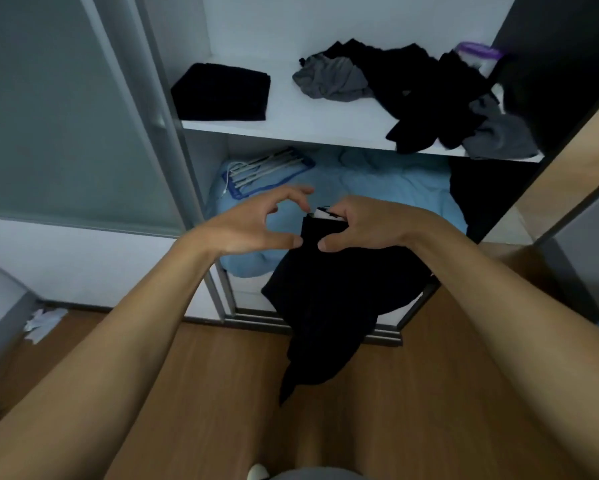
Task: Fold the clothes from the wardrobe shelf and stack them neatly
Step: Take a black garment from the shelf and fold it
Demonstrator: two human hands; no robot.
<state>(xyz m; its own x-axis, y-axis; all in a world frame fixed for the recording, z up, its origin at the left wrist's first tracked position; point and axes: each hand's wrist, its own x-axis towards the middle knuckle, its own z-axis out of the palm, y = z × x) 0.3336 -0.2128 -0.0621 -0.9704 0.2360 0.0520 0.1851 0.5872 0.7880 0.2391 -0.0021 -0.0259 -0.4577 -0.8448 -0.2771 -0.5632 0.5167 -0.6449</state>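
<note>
We hold a black garment (329, 299) up in front of the open wardrobe, and its lower part hangs down towards the wooden floor (222, 393). Our right hand (364, 226) grips its top edge, fingers curled over the cloth and thumb pressed on the front, just beside a white label (322, 213) that peeks out at the top. Our left hand (253, 226) holds nothing: its fingers arch apart in a loose curve, and only the thumb tip touches the garment's left edge.

On the white shelf (291, 123) above, a folded black piece (222, 91) lies at the left. Well apart from it, at the right, sits an unfolded heap of black clothes (423, 95) with a crumpled grey garment (332, 79) at its near-left side. Some of the heap hangs over the shelf's front edge. Below the shelf lies light blue bedding (377, 188), with a bundle of hangers (267, 169) resting on it.
</note>
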